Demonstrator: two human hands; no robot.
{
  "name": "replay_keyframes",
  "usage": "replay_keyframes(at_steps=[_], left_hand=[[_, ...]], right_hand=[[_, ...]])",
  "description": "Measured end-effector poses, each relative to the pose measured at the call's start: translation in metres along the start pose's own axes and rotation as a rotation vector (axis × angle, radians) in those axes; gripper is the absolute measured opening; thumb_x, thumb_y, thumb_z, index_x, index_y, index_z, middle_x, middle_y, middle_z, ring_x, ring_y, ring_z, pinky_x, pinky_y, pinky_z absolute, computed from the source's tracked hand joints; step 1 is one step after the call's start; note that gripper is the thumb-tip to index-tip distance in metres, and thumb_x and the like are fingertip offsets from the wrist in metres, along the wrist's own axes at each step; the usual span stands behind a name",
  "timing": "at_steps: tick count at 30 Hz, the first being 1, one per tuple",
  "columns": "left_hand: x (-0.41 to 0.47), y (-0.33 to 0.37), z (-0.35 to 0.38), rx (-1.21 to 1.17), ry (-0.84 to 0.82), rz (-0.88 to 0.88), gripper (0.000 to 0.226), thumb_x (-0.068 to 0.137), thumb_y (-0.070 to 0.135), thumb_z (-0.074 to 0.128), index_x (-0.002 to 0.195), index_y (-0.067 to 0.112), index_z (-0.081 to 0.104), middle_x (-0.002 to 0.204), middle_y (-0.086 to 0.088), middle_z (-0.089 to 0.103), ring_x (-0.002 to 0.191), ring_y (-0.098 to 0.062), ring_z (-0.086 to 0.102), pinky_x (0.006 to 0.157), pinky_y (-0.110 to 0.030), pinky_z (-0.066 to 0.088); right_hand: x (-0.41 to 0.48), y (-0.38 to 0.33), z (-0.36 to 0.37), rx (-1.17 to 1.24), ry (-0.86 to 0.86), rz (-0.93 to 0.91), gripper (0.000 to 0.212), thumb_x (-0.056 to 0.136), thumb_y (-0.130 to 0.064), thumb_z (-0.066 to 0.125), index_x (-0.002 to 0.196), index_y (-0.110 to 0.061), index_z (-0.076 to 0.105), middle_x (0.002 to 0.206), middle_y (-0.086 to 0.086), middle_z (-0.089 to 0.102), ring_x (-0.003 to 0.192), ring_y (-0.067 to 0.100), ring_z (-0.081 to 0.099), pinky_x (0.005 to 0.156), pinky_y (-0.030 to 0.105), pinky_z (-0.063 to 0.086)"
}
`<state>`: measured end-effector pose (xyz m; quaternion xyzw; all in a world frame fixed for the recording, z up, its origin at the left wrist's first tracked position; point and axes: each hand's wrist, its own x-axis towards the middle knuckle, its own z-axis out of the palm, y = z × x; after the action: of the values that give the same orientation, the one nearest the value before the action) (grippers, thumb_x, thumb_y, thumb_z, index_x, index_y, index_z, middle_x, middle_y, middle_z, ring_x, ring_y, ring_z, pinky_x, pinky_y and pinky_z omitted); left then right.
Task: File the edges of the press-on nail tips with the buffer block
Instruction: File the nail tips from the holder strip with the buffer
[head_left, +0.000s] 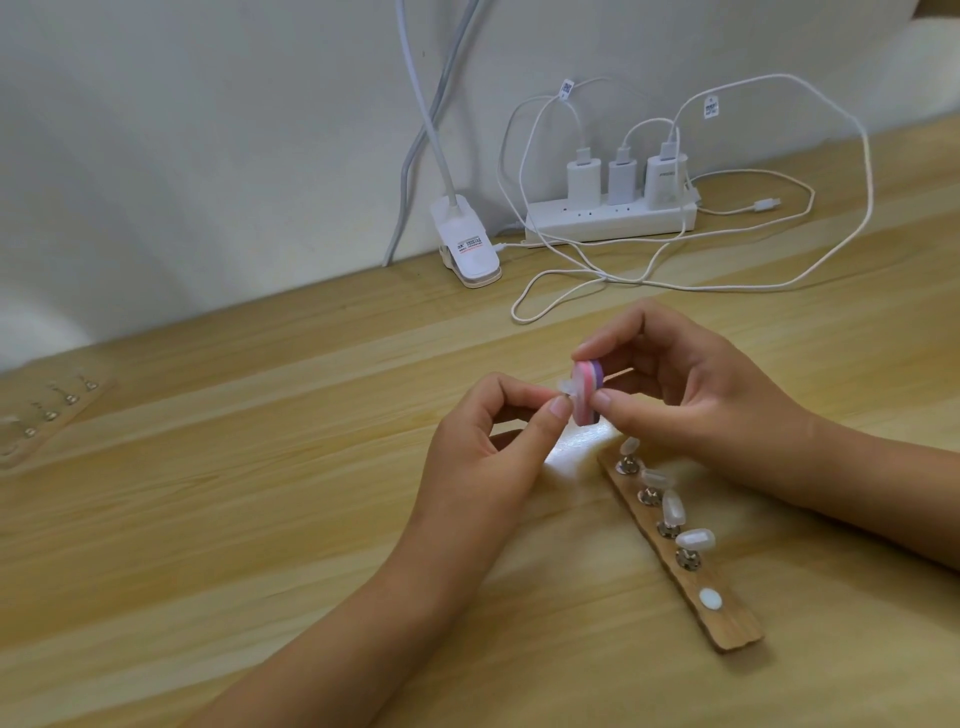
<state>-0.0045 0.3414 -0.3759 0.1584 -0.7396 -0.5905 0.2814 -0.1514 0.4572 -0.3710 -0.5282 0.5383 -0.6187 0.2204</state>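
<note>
My left hand (488, 447) pinches a small pale nail tip (722, 385) between thumb and forefinger, above the middle of the table. My right hand (691, 395) grips a pink, white and purple buffer block (744, 392), held upright with its face touching the nail tip. Below the right hand lies a wooden holder strip (727, 618) with several white nail tips (696, 540) on metal studs and one white putty dot (709, 598) on a stud-free spot.
A second holder strip with studs (52, 415) lies at the far left. At the back by the wall stand a white clip lamp (467, 244) and a power strip (608, 218) with three chargers; loose white cables (675, 280) loop over the wooden table (260, 519).
</note>
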Motion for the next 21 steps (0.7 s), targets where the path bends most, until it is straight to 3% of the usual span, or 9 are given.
replay_keyframes(at_steps=[6,11,14,18,21], left_hand=[[0.0005,-0.0038,-0.0002,0.022,0.016,-0.014,0.006,0.091,0.018,0.068,0.086,0.015,0.068,0.089,-0.001,0.072,0.087,-0.009,0.065,0.072,-0.011,0.046],[0.0008,-0.0013,-0.0001,-0.001,0.028,-0.031,0.005,0.090,0.017,0.067,0.087,0.013,0.069,0.087,0.001,0.073,0.081,-0.004,0.063,0.070,-0.009,0.044],[0.0000,-0.0008,0.0012,-0.005,0.031,-0.036,0.006,0.090,0.017,0.067,0.088,0.012,0.069,0.083,0.005,0.070,0.079,-0.002,0.062,0.069,-0.009,0.044],[0.0010,-0.0008,0.0011,-0.013,0.025,-0.052,0.004,0.090,0.017,0.067,0.089,0.013,0.070,0.082,0.009,0.070,0.077,-0.001,0.061,0.068,-0.009,0.044],[0.0000,-0.0006,0.0022,-0.019,0.010,-0.053,0.003,0.089,0.015,0.068,0.088,0.014,0.070,0.082,0.006,0.072,0.078,-0.003,0.063,0.069,-0.011,0.046]], right_hand=[[-0.0034,-0.0037,0.0057,-0.066,-0.043,-0.100,0.030,0.082,-0.016,0.069,0.107,-0.003,0.056,0.094,0.008,0.066,0.084,0.021,0.069,0.082,0.032,0.055],[0.0006,0.0014,0.0022,-0.050,0.004,-0.007,0.024,0.083,-0.014,0.070,0.106,-0.015,0.061,0.091,-0.001,0.068,0.086,0.019,0.070,0.079,0.024,0.053],[-0.0011,0.0001,0.0015,-0.092,-0.019,-0.051,0.025,0.085,-0.020,0.070,0.109,-0.017,0.065,0.095,0.000,0.065,0.090,0.021,0.068,0.082,0.025,0.053],[0.0005,0.0002,-0.0008,-0.243,-0.005,-0.069,0.025,0.089,-0.005,0.067,0.112,-0.016,0.069,0.102,0.004,0.061,0.098,0.021,0.063,0.089,0.031,0.052],[-0.0016,-0.0035,-0.0006,-0.278,-0.017,-0.094,0.027,0.089,-0.004,0.063,0.112,-0.016,0.071,0.101,0.001,0.059,0.097,0.019,0.061,0.088,0.022,0.047]])
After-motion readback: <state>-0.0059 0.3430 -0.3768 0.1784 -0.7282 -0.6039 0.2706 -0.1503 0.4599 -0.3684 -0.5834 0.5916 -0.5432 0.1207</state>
